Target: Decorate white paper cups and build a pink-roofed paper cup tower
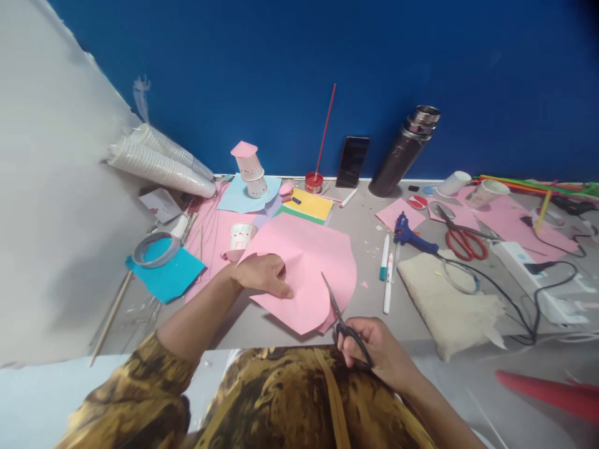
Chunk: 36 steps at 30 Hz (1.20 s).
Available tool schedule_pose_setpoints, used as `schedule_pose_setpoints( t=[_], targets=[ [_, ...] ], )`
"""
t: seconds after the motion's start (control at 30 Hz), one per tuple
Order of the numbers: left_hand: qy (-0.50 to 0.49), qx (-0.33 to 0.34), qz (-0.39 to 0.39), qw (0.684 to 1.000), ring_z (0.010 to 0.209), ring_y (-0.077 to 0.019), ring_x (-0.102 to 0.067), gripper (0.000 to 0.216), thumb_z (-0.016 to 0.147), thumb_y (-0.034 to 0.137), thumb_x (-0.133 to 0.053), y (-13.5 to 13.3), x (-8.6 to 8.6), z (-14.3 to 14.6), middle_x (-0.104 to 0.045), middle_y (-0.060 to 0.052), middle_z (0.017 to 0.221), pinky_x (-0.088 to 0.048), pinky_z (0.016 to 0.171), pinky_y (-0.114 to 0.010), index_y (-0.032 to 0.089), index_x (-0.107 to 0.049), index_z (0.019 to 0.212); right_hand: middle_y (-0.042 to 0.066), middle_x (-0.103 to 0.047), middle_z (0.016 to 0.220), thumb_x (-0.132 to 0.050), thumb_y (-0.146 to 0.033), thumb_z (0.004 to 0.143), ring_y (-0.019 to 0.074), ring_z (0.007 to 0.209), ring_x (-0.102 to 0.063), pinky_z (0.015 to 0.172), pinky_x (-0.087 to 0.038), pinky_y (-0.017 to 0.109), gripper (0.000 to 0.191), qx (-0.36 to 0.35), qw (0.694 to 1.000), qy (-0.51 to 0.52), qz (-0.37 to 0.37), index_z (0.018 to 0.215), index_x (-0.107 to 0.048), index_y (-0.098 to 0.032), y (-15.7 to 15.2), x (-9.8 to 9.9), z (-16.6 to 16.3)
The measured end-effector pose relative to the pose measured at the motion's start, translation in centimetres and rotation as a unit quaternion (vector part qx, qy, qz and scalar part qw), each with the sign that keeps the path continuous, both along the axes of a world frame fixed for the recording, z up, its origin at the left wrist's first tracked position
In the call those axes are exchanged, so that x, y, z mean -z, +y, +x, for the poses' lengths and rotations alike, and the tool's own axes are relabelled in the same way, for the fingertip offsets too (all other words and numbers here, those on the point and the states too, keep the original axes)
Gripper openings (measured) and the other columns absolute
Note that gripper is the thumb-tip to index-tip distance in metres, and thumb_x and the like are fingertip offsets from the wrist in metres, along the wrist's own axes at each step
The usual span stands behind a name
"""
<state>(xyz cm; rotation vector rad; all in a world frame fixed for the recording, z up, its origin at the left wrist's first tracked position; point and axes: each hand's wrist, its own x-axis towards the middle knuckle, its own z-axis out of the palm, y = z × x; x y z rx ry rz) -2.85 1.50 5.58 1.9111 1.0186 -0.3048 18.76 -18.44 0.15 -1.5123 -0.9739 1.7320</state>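
A large sheet of pink paper (313,249) with a rounded right edge is held above the front of the table. My left hand (266,274) grips it from the left, thumb on top and the other fingers out of sight beneath. In my right hand (369,346) are black-handled scissors (345,327), pointing up and away, with their blades at the cut in the paper's lower right part. A decorated paper cup (242,236) stands just behind my left hand. Farther back, two stacked cups (253,174) carry a pink paper cone (244,149).
At the right lie a blue glue gun (412,235), markers (388,280), red-handled scissors (463,243), a folded cloth (449,305) and a power strip (543,280) with cables. Left are a tape roll (156,249) and cup stacks (163,162). A phone (353,162) and dark flask (405,153) lean against the wall.
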Motion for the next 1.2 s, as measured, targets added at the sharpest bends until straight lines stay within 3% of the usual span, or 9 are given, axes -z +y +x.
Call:
schedule_pose_setpoints(
  t=[0.2, 0.43, 0.67, 0.87, 1.0, 1.13, 1.2],
  targets=[
    [-0.016, 0.029, -0.012, 0.999, 0.047, -0.0109, -0.027, 0.050, 0.056, 0.054, -0.072, 0.1, 0.1, 0.0, -0.031, 0.003, 0.044, -0.017, 0.051, -0.031, 0.023, -0.037, 0.037, 0.002, -0.061, 0.053, -0.078, -0.079, 0.062, 0.0129, 0.052, -0.047, 0.054, -0.032, 0.026, 0.062, 0.001, 1.000, 0.007, -0.003, 0.063, -0.062, -0.019, -0.1, 0.2, 0.0],
    [-0.074, 0.097, -0.044, 0.992, 0.045, -0.0093, -0.022, 0.058, 0.063, 0.055, -0.073, 1.1, 1.4, -0.7, -0.023, 0.005, 0.044, -0.012, 0.049, -0.031, 0.023, -0.030, 0.041, 0.001, -0.058, 0.053, -0.078, -0.082, 0.060, 0.0120, 0.051, -0.045, 0.054, -0.032, 0.026, 0.066, -0.009, 1.000, 0.004, -0.009, 0.061, -0.059, -0.019, -0.1, 0.1, 0.1],
    [-0.190, -0.002, -0.092, 0.977, 0.048, -0.0098, -0.034, 0.047, 0.061, 0.051, -0.083, 1.0, 2.5, -1.2, -0.041, 0.007, 0.051, -0.019, 0.047, -0.025, 0.022, -0.046, 0.062, 0.000, -0.058, 0.051, -0.080, -0.084, 0.053, 0.0114, 0.050, -0.045, 0.054, -0.032, 0.026, 0.068, 0.005, 1.000, 0.005, -0.026, 0.060, -0.060, -0.019, -0.2, 0.2, -0.1],
    [-0.188, -0.007, -0.092, 0.978, 0.048, -0.0092, -0.033, 0.044, 0.063, 0.042, -0.084, 1.1, 2.8, -1.5, -0.036, 0.007, 0.049, -0.019, 0.048, -0.025, 0.022, -0.045, 0.058, -0.001, -0.057, 0.050, -0.083, -0.074, 0.054, 0.0109, 0.049, -0.046, 0.054, -0.032, 0.026, 0.060, 0.013, 0.999, 0.010, -0.045, 0.059, -0.061, -0.019, -0.2, -0.1, -0.3],
    [-0.215, -0.025, -0.097, 0.972, 0.047, -0.0097, -0.035, 0.042, 0.061, 0.038, -0.090, 1.5, 3.2, -1.7, -0.041, 0.006, 0.050, -0.022, 0.047, -0.026, 0.022, -0.051, 0.059, -0.001, -0.058, 0.050, -0.084, -0.070, 0.057, 0.0105, 0.048, -0.046, 0.053, -0.032, 0.025, 0.056, 0.009, 0.999, 0.004, -0.049, 0.059, -0.060, -0.019, -0.5, 0.1, -0.2],
    [-0.262, -0.056, -0.150, 0.952, 0.046, -0.0102, -0.039, 0.043, 0.057, 0.041, -0.095, 1.8, 3.4, -1.5, -0.048, 0.005, 0.052, -0.029, 0.047, -0.025, 0.021, -0.057, 0.062, 0.000, -0.060, 0.051, -0.082, -0.072, 0.062, 0.0109, 0.049, -0.047, 0.052, -0.032, 0.025, 0.058, 0.006, 1.000, -0.001, -0.022, 0.060, -0.061, -0.018, -0.7, 0.8, -0.1],
    [-0.314, -0.089, -0.192, 0.926, 0.053, -0.0137, -0.051, 0.043, 0.057, 0.046, -0.096, 1.5, 3.5, -1.8, -0.058, 0.001, 0.060, -0.039, 0.052, -0.026, 0.019, -0.066, 0.073, 0.000, -0.060, 0.051, -0.080, -0.075, 0.064, 0.0106, 0.049, -0.046, 0.052, -0.032, 0.025, 0.060, 0.013, 1.000, -0.004, -0.004, 0.062, -0.062, -0.018, -0.6, 1.0, -0.1]
  ],
)
